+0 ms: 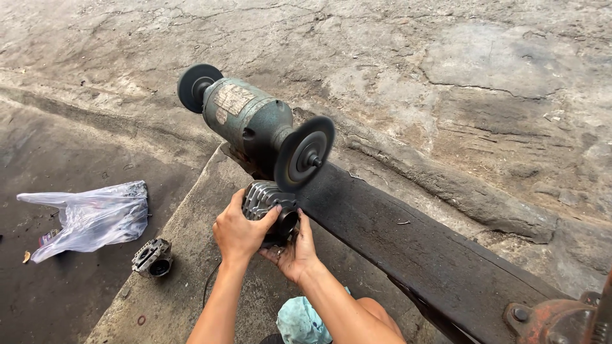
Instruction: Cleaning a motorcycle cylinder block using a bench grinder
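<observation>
Our left hand [237, 232] and right hand [292, 253] come up from the bottom, fingers [271, 215] wrapped tight around a ribbed grey metal part [262, 199]. We hold it just under the dark round wheel [304, 153] of the green grinding machine [250, 121]. A clear plastic bag [95, 216] lies on the floor.

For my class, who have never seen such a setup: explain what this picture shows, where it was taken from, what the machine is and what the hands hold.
The one picture comes from a camera on the person's head, looking down. The green double-wheeled bench grinder sits on a dark wooden beam. The left hand and right hand together hold a ribbed grey metal housing just below the near grinding wheel. On the ground to the left lie a clear plastic bag and a small metal part.
</observation>
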